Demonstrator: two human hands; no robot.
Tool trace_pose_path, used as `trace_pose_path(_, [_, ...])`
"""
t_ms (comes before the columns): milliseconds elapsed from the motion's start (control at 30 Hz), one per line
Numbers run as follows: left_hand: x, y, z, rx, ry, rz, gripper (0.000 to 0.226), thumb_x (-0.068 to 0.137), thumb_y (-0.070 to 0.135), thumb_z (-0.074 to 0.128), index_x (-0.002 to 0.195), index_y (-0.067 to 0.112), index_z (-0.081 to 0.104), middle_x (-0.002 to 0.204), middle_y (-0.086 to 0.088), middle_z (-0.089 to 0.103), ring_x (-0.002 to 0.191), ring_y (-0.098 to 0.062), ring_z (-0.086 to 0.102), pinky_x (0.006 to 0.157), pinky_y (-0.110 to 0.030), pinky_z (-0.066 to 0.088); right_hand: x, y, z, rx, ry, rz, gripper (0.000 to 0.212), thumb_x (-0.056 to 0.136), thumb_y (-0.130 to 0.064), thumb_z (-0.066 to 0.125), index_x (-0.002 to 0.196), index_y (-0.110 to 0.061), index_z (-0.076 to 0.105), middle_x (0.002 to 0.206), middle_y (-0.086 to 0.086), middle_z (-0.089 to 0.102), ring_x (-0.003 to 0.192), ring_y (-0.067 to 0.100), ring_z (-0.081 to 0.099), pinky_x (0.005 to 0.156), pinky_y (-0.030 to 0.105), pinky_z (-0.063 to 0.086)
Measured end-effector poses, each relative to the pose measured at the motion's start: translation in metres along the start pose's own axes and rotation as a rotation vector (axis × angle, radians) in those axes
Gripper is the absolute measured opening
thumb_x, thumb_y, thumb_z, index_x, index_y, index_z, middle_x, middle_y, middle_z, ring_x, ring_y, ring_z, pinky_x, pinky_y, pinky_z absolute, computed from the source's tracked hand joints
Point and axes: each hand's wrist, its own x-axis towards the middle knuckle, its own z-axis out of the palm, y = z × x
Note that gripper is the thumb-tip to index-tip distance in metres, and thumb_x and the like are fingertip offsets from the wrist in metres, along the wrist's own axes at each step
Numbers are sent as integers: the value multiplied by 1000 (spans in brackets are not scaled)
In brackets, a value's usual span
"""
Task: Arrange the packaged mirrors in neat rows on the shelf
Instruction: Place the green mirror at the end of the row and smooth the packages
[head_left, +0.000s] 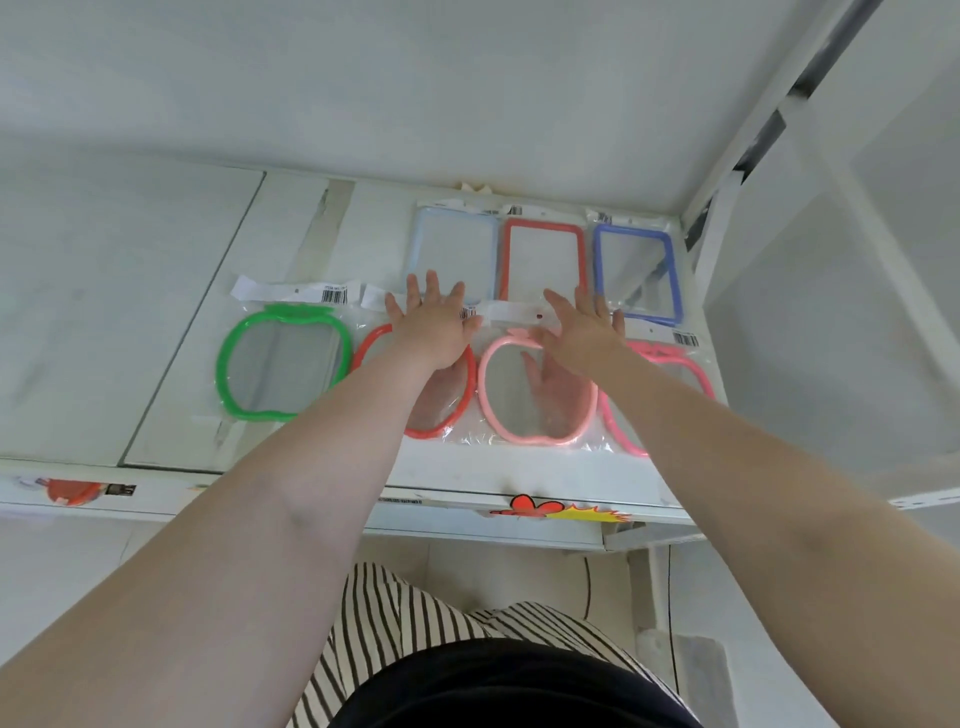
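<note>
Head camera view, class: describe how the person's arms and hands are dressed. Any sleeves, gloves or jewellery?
Both forearms are bare, with no sleeve in view. The left hand and right hand wear no gloves; no rings, watch or bracelets show.

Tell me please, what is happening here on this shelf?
A person is laying out packaged mirrors on a white shelf. The front row holds four apple-shaped ones: green, red, light pink and hot pink. Behind them lie three rectangular ones: pale blue, red and dark blue. The left hand and the right hand reach over the front row with fingers spread, near the packet tops. The shelf's left part holds no mirrors.
</note>
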Motion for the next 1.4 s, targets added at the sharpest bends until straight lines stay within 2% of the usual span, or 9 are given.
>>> trace_pose_path(100, [13,-8,2,2,-36,-48,57,98,52,19,151,32,13,162,-8,-4,148,-38,-10,115,-62,-6,14,-1,6,-26,-18,-28,69,90,-65,34,150,-37,16,162,7,6,149,29,-3,118,53,-3])
trace_pose_path(267, [23,-12,9,-7,-18,-47,52,99,48,19,150,38,13,162,-4,-4,148,-37,-9,113,-63,-6,25,-1,10,-64,-14,-58,62,90,-60,35,144,-31,27,153,10,25,146,31,13,118,54,6])
trace_pose_path(667, [31,-13,10,17,-3,-38,53,99,46,21,150,38,10,162,-4,-7,147,-36,-13,113,-62,-7,31,0,10,-40,8,-65,63,93,-55,37,149,-32,21,160,8,14,148,30,5,119,51,2])
trace_pose_path(767, [29,-10,11,49,70,-19,55,99,46,21,151,36,8,162,-6,-8,147,-36,-15,114,-60,-10,28,6,7,62,121,-69,63,94,-54,39,150,-34,20,162,9,8,149,30,1,119,49,0])
trace_pose_path(833, [29,-3,9,88,129,44,55,100,45,21,152,33,6,162,-6,-7,148,-35,-14,115,-59,-9,29,20,3,109,215,18,60,95,-51,36,150,-32,21,160,12,12,148,33,5,119,51,4])
trace_pose_path(933, [31,10,8,102,98,119,55,101,44,20,152,31,7,162,-6,-5,149,-33,-10,116,-58,-5,33,46,-1,119,188,196,58,96,-52,30,148,-28,26,156,17,22,145,36,15,118,54,11])
trace_pose_path(1033, [30,14,14,51,20,114,54,101,42,20,152,30,9,162,-5,-2,149,-34,-6,118,-58,0,38,58,4,94,133,178,56,95,-53,30,143,-25,33,148,19,32,139,38,26,114,56,21])
trace_pose_path(1233, [27,13,16,46,16,115,53,101,41,20,152,31,9,163,-3,-2,149,-33,-4,119,-57,3,45,65,6,93,114,129,55,93,-53,32,142,-27,31,147,17,30,138,38,25,113,53,22])
trace_pose_path(1400, [26,13,15,63,16,123,53,102,40,20,152,31,8,163,-4,-2,149,-34,-3,119,-57,3,43,67,4,112,125,98,50,92,-51,36,136,-26,37,133,12,38,130,36,32,108,51,27])
